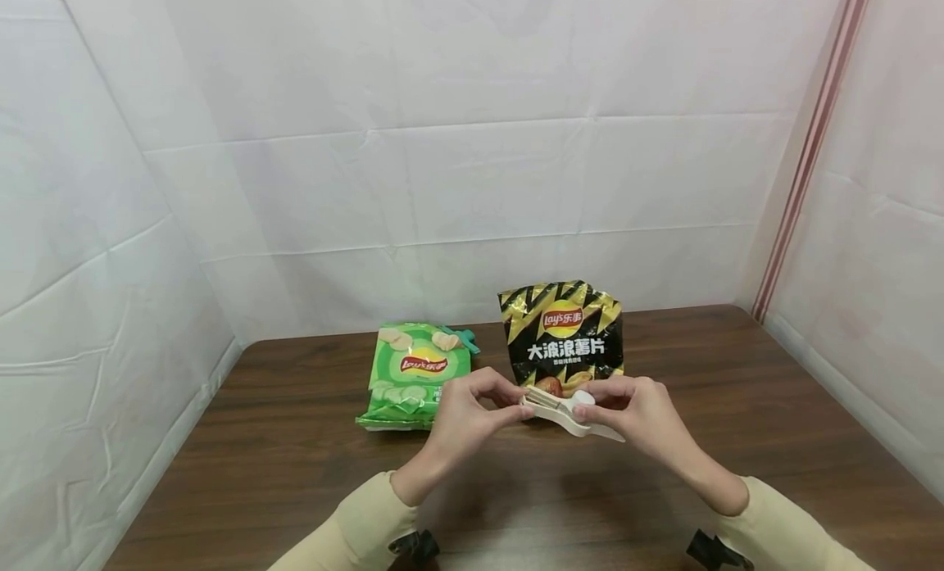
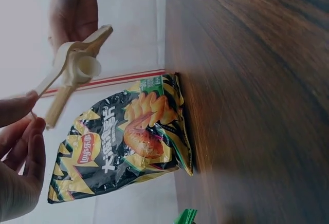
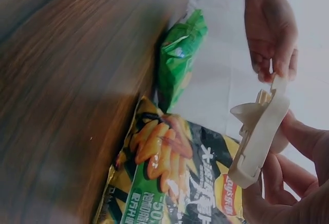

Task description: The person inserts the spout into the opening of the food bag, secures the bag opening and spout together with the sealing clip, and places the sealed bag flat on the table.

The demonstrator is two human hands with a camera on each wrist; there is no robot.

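Between both hands is a white bag clip with a round spout, held above the table. My left hand pinches one end of it with thumb and fingers. At the other end, my right hand grips it around the spout. Its two long bars stand slightly apart in the left wrist view, with the white spout between hand and bars. Just behind the clip, a black and yellow chip bag stands upright, its lower edge partly hidden by the hands.
To the left of the black bag, a green chip bag sits on the brown wooden table. A teal clip shows at its upper right corner. White cloth walls border the table at the back and sides.
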